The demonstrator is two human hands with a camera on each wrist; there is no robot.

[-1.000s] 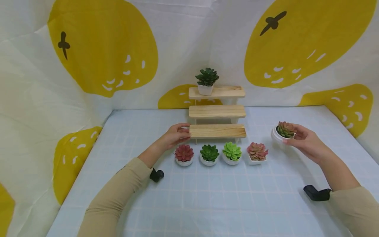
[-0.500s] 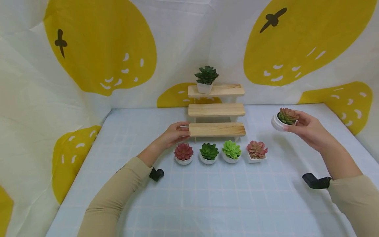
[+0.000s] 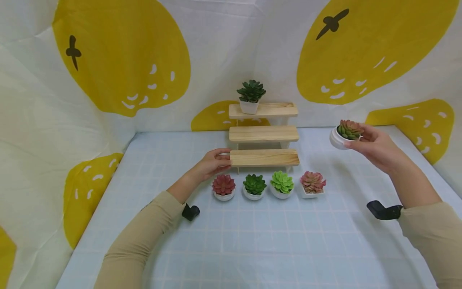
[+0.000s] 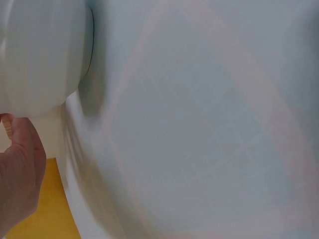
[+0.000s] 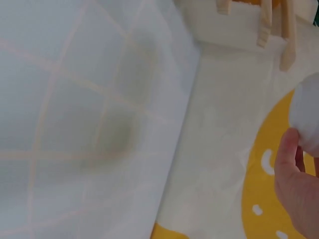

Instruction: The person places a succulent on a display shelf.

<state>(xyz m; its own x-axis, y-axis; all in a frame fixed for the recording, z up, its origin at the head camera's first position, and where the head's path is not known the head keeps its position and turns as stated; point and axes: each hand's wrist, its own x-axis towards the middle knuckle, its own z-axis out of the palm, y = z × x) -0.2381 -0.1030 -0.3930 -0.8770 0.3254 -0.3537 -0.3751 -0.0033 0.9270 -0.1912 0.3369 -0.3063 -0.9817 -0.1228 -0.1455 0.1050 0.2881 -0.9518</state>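
A potted succulent (image 3: 349, 131) with reddish-green leaves and a round white pot is held above the table by my right hand (image 3: 381, 149), right of the wooden shelf. In the right wrist view the fingers grip its white pot (image 5: 306, 112). My left hand (image 3: 211, 163) holds the left end of the lowest step of the three-tier wooden shelf (image 3: 265, 158). On the top step, toward the left, stands a dark green succulent (image 3: 252, 93) in a square white pot. The left wrist view shows a white pot (image 4: 42, 55) close up, beside my left hand.
A row in front of the shelf holds a red succulent (image 3: 223, 185), a dark green rosette succulent (image 3: 254, 185), a bright green succulent (image 3: 282, 183) and a pink succulent (image 3: 313, 184). A patterned cloth wall (image 3: 223, 52) rises behind the pale checked table (image 3: 252, 249).
My right hand has lifted the reddish-green potted succulent higher above the table. The left hand stays at the lowest step; the whole head view has shifted slightly.
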